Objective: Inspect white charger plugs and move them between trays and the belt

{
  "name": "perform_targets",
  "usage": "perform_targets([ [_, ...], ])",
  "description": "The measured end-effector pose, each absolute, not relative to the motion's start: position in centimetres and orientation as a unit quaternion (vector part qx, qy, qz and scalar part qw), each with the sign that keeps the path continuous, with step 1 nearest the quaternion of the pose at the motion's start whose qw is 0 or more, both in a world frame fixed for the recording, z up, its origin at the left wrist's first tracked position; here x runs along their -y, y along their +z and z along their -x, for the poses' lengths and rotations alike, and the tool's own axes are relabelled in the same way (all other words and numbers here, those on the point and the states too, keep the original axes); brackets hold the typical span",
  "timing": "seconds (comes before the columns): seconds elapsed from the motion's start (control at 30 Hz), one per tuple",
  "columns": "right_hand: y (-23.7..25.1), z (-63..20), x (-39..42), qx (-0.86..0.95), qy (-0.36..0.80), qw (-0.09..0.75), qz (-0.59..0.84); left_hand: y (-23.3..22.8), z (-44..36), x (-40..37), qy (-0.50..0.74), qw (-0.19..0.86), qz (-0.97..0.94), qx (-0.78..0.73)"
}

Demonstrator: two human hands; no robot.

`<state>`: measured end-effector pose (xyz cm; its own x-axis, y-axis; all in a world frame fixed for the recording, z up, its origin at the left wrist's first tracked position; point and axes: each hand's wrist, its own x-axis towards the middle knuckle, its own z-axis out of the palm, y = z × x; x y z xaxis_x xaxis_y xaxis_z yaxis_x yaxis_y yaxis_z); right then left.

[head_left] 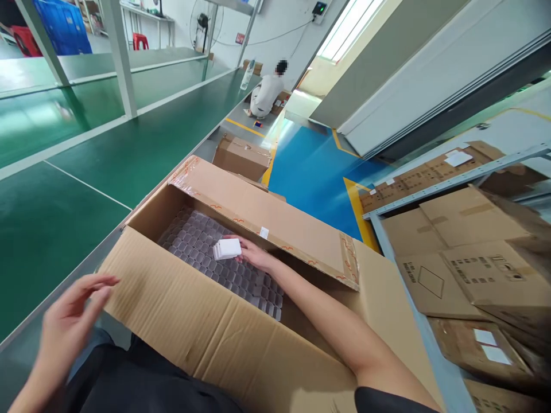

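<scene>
My right hand (253, 253) reaches into a long open cardboard box (172, 292) and grips a small stack of white rectangular pieces (228, 248). What the pieces are cannot be made out. Under that hand, rows of small translucent plastic cells (193, 235) cover the inside of the box. My left hand (71, 312) is raised at the near left corner of the box, beside its front flap. Its fingers are stretched forward with the thumb apart, and nothing shows between them.
A green-topped workbench (86, 166) with metal posts runs along the left. Shelving with cardboard cartons (486, 258) stands at the right. Another carton (241, 156) sits beyond the box. Farther off, a person in white (267, 94) crouches by the wall near a blue floor lane (310, 166).
</scene>
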<state>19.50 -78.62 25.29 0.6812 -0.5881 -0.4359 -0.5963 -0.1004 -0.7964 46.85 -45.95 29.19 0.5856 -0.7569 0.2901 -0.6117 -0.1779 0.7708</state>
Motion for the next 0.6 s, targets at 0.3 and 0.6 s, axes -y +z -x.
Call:
perform_targets([
  [0.3, 34.8, -19.2, 66.3, -0.258, -0.182, 0.861, 0.398, 31.6, -40.2, 50.6, -0.184, 0.516, -0.567, 0.614],
  [0.6, 27.5, -23.4, 54.9, -0.246, -0.214, 0.899, 0.292, 31.8, -39.4, 48.4, -0.371, 0.575, -0.455, 0.570],
])
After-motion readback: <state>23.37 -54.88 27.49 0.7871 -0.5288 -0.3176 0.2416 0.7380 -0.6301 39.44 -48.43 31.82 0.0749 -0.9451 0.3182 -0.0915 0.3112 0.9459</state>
